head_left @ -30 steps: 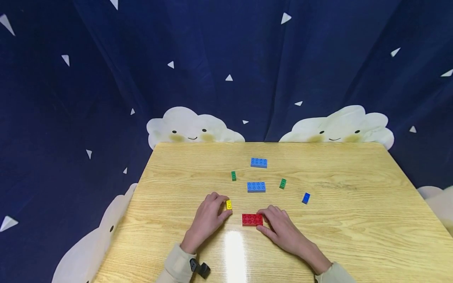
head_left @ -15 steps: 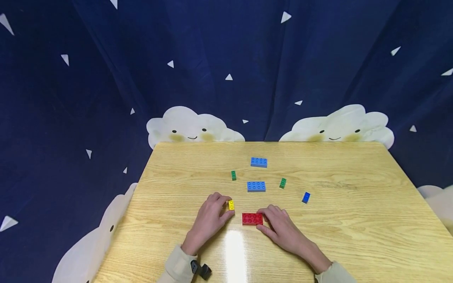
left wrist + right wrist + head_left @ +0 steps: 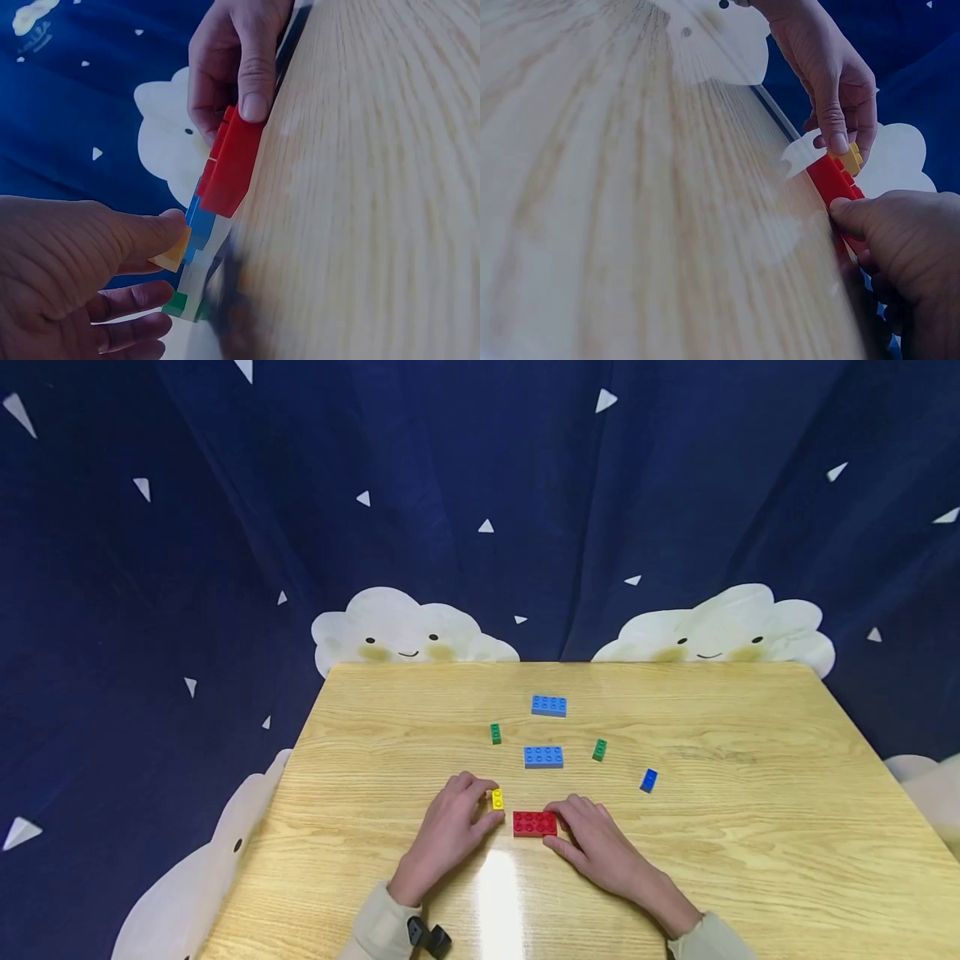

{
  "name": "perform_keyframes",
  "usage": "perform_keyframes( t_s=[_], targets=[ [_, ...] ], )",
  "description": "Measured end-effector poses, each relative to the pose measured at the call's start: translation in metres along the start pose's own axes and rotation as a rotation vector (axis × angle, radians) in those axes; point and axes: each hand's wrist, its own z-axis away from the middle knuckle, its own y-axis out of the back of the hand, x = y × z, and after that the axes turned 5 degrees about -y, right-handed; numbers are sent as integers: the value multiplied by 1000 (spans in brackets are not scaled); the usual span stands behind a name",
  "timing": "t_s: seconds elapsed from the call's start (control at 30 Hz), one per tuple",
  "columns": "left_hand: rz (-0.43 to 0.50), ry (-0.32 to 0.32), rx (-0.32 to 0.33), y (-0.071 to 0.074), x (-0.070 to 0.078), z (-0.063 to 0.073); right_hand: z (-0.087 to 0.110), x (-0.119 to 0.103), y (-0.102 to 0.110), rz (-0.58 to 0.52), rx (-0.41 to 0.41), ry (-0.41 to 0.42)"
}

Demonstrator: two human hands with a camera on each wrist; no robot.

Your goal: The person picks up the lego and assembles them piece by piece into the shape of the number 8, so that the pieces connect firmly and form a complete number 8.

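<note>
A small yellow toy brick (image 3: pixel 497 799) is pinched between the thumb and fingertips of my left hand (image 3: pixel 450 823). Just to its right lies a red toy brick (image 3: pixel 535 824) with two rows of studs facing up. My right hand (image 3: pixel 600 850) grips that red brick by its right end, thumb on the near side and fingers on the far side. In the left wrist view the yellow brick (image 3: pixel 174 251) sits apart from the red brick (image 3: pixel 234 165). The right wrist view has the yellow brick (image 3: pixel 847 159) close by the red brick's far end.
Behind the hands lie a light blue brick (image 3: pixel 543 757) and another light blue brick (image 3: pixel 549 706) farther back. Two small green bricks (image 3: pixel 495 733) flank them left and right. A small dark blue brick (image 3: pixel 648 780) is at the right. The wooden table (image 3: pixel 750 827) meets a dark blue curtain (image 3: pixel 480 460).
My left hand has moved a little to the right with the yellow brick, closer to the red brick. My right hand and the red brick have stayed in place.
</note>
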Motion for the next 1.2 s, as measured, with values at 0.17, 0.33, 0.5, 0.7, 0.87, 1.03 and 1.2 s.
perform_keyframes(
  t_s=[0.17, 0.33, 0.5, 0.7, 0.87, 1.03, 1.2],
  targets=[
    [-3, 13, -24, -1, 3, 0, 0, 1, -2, 2, 7, -1],
    [-2, -4, -17, -2, 5, 0, -2, 1, -1, -2, -17, -11],
    [38, -19, -16, -2, 7, -1, -2, 1, -1, -6, -17, -10],
    [53, -50, -17, -3, 10, -2, -1, 2, -2, -7, 0, 2],
    [56, -66, -18, -4, 11, -2, -1, 1, -1, -12, -7, -3],
    [59, -75, -17, -5, 12, -1, -2, 1, -1, -10, -9, -4],
    [57, -89, -22, -6, 13, 0, -1, 1, -1, -4, -5, 1]
  ],
)
